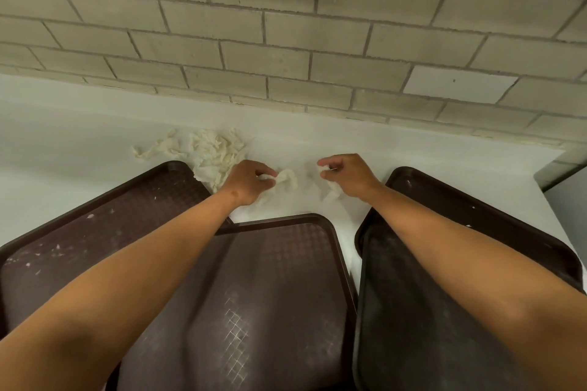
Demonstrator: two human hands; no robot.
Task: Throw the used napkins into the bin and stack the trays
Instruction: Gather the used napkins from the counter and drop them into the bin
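Observation:
Three dark brown trays lie on a white counter: a left tray [95,225], a middle tray [286,279] and a right tray [444,311]. Beyond them my left hand [247,181] pinches a crumpled white napkin [287,179]. My right hand [349,174] grips another white napkin [332,192] that trails under the palm. A loose pile of crumpled napkins [216,152] sits just left of my left hand, with a twisted strip of napkin [158,149] further left. No bin is visible.
A grey brick wall [286,41] rises right behind the white counter [63,136]. The counter ends at a corner on the right [552,174]. The trays carry small white crumbs.

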